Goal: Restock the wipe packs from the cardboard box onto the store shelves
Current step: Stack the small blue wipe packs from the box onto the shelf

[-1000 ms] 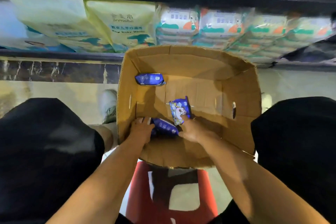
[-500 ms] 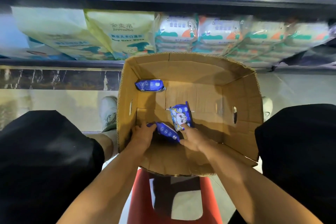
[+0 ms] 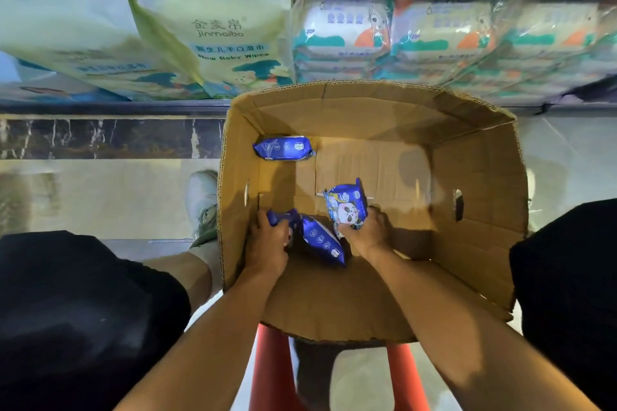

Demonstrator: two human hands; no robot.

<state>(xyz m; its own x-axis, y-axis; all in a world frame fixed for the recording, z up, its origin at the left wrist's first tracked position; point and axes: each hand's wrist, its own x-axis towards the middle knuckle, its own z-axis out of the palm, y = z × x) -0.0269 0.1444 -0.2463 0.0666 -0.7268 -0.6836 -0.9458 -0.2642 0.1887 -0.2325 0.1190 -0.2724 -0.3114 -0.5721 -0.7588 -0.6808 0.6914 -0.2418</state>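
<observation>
inside the cardboard box (image 3: 477, 243), the left hand (image 3: 267, 243) gripped a blue wipe pack (image 3: 320, 238) at its near-left corner; the right hand (image 3: 367, 230) held the panda pack (image 3: 345, 205) just beside.

The pale green bag (image 3: 213, 43) on the shelf reads "金麦帛", "jinmaibo" and "New Baby Wipes", above a line of Chinese characters. The white packs (image 3: 340, 30) beside it show "20P". Print on the blue packs is too small to read.
</observation>
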